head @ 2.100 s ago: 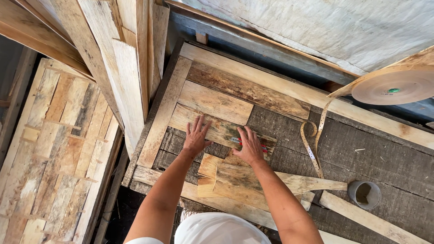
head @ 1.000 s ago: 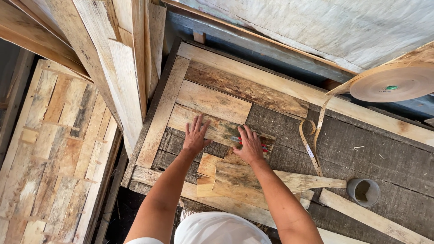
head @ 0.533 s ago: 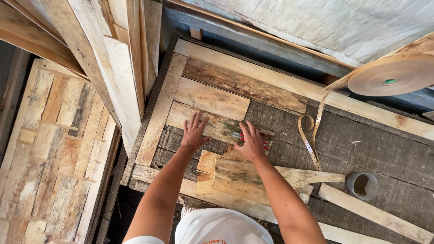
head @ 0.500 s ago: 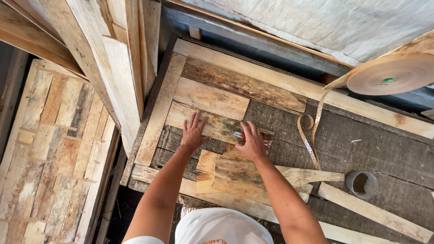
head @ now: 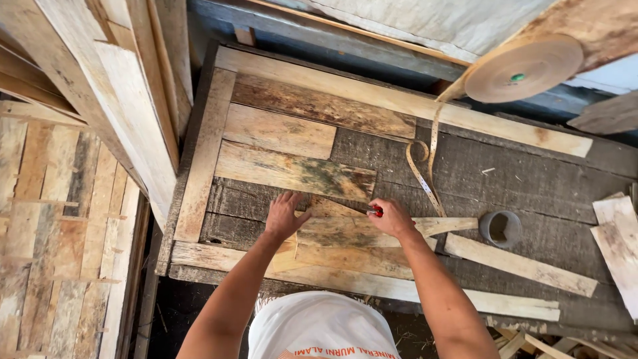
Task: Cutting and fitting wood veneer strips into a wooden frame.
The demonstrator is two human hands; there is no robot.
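We see the left hand (head: 284,216) flat on a wood piece (head: 345,233) on the bench (head: 531,193), fingers spread. The right hand (head: 392,218) pinches a small red marker (head: 376,211) at the piece's upper edge. Just above lies a pale plank w/ green stain (head: 292,171). Right of the hands: a grey tape roll (head: 500,228) & a big reel of thin strip (head: 522,68).

Tape roll (head: 523,68) hangs above; small cup (head: 500,228) nearby.
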